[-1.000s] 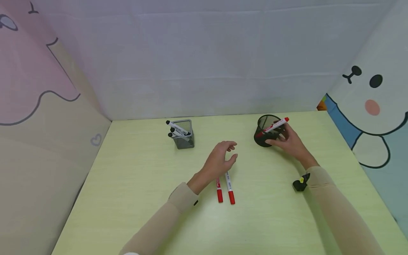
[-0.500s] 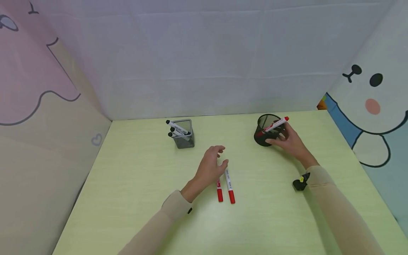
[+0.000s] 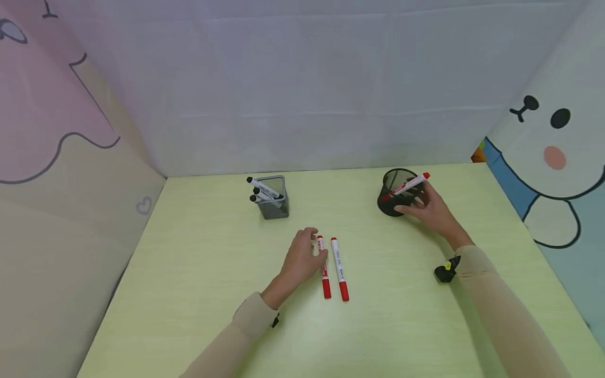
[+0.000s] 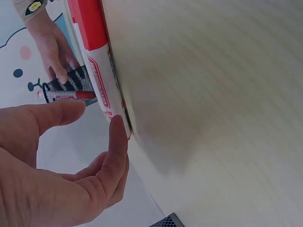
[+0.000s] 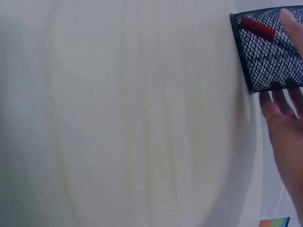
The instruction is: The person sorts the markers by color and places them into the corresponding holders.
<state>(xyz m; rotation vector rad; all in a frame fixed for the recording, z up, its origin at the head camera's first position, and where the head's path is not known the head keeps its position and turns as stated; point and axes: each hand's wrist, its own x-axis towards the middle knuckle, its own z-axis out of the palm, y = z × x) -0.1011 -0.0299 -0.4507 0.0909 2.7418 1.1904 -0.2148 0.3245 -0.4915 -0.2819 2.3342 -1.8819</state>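
Two white markers with red caps lie side by side on the table: the left marker (image 3: 324,273) and the right marker (image 3: 337,260). My left hand (image 3: 301,257) is over the left marker, thumb and fingers spread apart. In the left wrist view a fingertip is close by that marker's barrel (image 4: 102,80); whether it touches I cannot tell. On the right, my right hand (image 3: 430,212) grips the side of a round black mesh pen holder (image 3: 389,205), thumb in front and fingers behind. A red-capped marker (image 3: 410,185) leans inside, its end above the rim.
At the back left stands a square grey mesh pen holder (image 3: 274,210) with several black-ended markers (image 3: 264,190) in it. The pale yellow table (image 3: 189,273) meets a white cloth backdrop (image 3: 302,105), with printed side panels left and right.
My left hand has moved left and nearer to me, from above both markers to the left one, uncovering the markers' far ends. The right hand keeps its hold on the round pen holder.
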